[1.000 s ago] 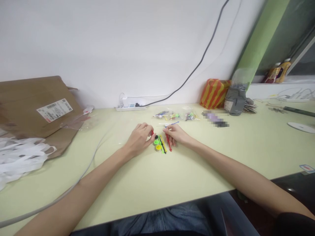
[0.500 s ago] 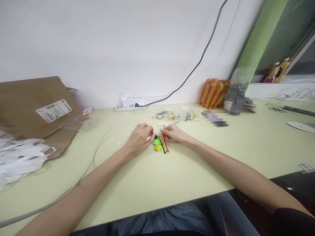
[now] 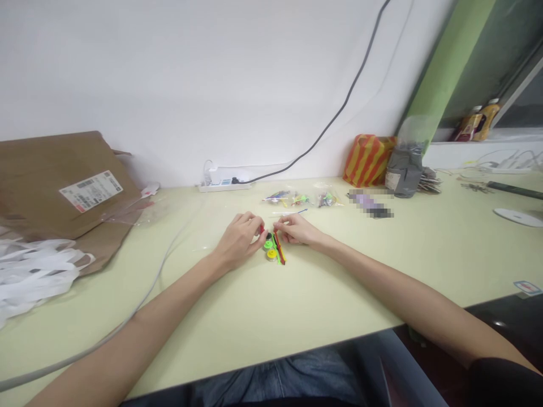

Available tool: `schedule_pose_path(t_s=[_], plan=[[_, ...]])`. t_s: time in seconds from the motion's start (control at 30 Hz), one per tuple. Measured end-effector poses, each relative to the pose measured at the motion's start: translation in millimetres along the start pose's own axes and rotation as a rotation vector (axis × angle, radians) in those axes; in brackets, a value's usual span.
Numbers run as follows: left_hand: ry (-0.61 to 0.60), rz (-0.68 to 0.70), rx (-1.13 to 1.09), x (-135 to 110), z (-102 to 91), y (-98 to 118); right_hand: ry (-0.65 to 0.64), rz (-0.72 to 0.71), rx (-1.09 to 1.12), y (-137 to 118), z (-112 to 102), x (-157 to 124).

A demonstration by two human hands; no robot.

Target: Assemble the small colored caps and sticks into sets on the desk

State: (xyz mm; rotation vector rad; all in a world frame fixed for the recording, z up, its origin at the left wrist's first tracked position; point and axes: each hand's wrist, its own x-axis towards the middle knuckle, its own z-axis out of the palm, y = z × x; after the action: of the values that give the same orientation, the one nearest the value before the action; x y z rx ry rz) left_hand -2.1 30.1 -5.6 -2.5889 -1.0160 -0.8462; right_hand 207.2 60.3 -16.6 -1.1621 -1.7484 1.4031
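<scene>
My left hand (image 3: pixel 241 237) rests on the pale yellow table (image 3: pixel 297 294), fingers pinched round a small red piece (image 3: pixel 262 230). My right hand (image 3: pixel 296 230) is closed on a thin red stick (image 3: pixel 279 252) that slants down over a little cluster of plastic parts: a green wheel (image 3: pixel 268 245), a yellow wheel (image 3: pixel 272 254) and a green and black strip. The two hands almost meet above the cluster. A thin white stick with a blue tip (image 3: pixel 291 212) lies just behind my right hand.
Small clear bags of coloured parts (image 3: pixel 301 199) lie behind the hands. A white power strip (image 3: pixel 223 180) with a grey cable sits at the wall. Brown cardboard (image 3: pixel 63 186) and white bags (image 3: pixel 34 271) are at the left; an orange-striped bag (image 3: pixel 368 160) at the right.
My right hand has moved left with the red stick, bringing it over the green and black strip. My left hand has stayed put.
</scene>
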Motion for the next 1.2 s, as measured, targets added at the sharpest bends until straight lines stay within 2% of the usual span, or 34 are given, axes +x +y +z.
schedule_pose_path(t_s=[0.1, 0.23, 0.37, 0.43, 0.67, 0.93, 1.03, 1.1, 1.2], plan=[[0.002, -0.002, 0.003, 0, 0.6, -1, 0.017, -0.027, 0.006, 0, 1, -1], [0.003, 0.017, 0.027, 0, 0.9, -1, 0.109, -0.185, -0.027, 0, 2, -5], [0.025, 0.015, 0.055, 0, 0.9, 0, 0.007, -0.313, -0.02, -4, 6, -11], [0.042, 0.011, 0.057, -1, 1.1, 2, -0.042, -0.33, 0.028, -6, 9, -14], [0.142, 0.002, 0.008, -1, 1.7, 11, -0.05, -0.388, 0.162, -13, 10, -24], [0.082, -0.024, -0.007, -3, 2.6, 10, -0.093, -0.339, 0.163, -13, 9, -24], [0.075, -0.015, -0.032, -3, 4.4, 8, -0.084, -0.353, 0.088, -16, 6, -25], [0.073, -0.025, -0.048, -3, 5.6, 7, -0.023, -0.406, -0.043, -19, 0, -25], [0.059, -0.074, -0.049, -3, 5.9, 5, 0.107, -0.526, -0.486, -19, -14, -26]])
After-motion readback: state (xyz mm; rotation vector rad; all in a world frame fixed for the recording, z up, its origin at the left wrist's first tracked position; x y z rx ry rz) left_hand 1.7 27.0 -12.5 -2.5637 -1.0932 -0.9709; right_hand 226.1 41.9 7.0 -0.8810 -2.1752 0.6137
